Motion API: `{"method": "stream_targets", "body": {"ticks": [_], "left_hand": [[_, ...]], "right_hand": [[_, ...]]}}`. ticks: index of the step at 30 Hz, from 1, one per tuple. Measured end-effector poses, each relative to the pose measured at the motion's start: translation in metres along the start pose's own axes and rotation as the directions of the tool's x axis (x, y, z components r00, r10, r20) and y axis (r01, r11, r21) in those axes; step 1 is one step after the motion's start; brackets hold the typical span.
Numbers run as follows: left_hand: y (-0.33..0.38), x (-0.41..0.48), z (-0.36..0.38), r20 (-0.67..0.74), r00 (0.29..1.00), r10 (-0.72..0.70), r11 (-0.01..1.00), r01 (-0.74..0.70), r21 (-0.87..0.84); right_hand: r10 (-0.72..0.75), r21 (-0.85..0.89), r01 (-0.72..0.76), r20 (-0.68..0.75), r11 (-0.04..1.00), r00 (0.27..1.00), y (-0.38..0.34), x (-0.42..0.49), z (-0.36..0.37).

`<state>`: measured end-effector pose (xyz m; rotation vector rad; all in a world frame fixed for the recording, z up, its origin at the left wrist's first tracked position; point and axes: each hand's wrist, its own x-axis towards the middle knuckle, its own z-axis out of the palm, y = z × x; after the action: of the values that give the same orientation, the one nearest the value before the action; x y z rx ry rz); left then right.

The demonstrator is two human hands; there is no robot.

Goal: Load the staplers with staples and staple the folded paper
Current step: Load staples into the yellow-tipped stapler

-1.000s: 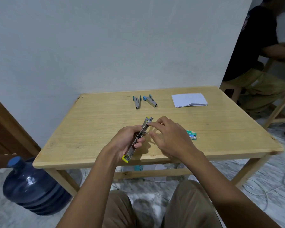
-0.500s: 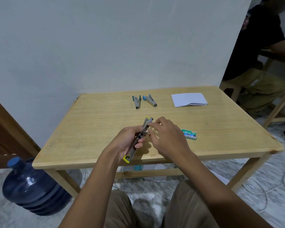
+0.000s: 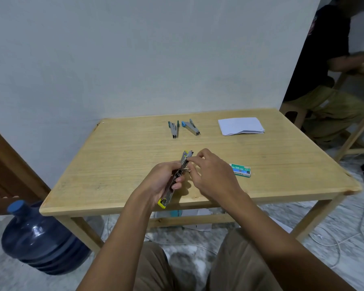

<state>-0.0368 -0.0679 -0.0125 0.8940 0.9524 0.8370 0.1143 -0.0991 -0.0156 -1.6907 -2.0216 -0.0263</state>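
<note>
We find yellow-ended stapler (image 3: 170, 193) above worktop (image 3: 114, 204) near edge.
Gripped by left hand (image 3: 159, 181); right hand (image 3: 212, 175) pinches its far end.

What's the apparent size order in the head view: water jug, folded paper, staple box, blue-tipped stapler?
1. water jug, clearly largest
2. folded paper
3. staple box and blue-tipped stapler: they look about alike, so not ranked

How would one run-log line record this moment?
step: loading stapler | left hand: grips yellow stapler | right hand: pinches its front end | table: green stapler, blue stapler, folded paper, staple box
</note>
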Motion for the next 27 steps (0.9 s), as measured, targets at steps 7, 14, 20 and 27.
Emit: {"method": "stream_targets", "body": {"ticks": [7, 14, 20, 27], "left_hand": [[0.000, 0.002, -0.006, -0.008, 0.999, 0.032, 0.999, -0.032, -0.005], [-0.001, -0.001, 0.001, 0.008, 0.996, 0.087, 0.996, -0.088, 0.009], [-0.001, -0.001, 0.000, -0.018, 0.994, 0.106, 0.994, -0.106, -0.031], [-0.003, -0.002, 0.005, -0.008, 0.995, 0.104, 0.993, -0.104, -0.047]], "right_hand": [[0.221, 0.707, -0.182, 0.038, 0.683, 0.975, 0.004, -0.013, 0.005], [0.223, 0.703, -0.060, -0.142, 0.709, 0.964, -0.011, -0.016, 0.015], [0.215, 0.606, -0.032, -0.233, 0.795, 0.948, -0.012, -0.008, 0.017], [0.212, 0.537, -0.112, -0.127, 0.836, 0.969, -0.012, -0.003, 0.022]]}}
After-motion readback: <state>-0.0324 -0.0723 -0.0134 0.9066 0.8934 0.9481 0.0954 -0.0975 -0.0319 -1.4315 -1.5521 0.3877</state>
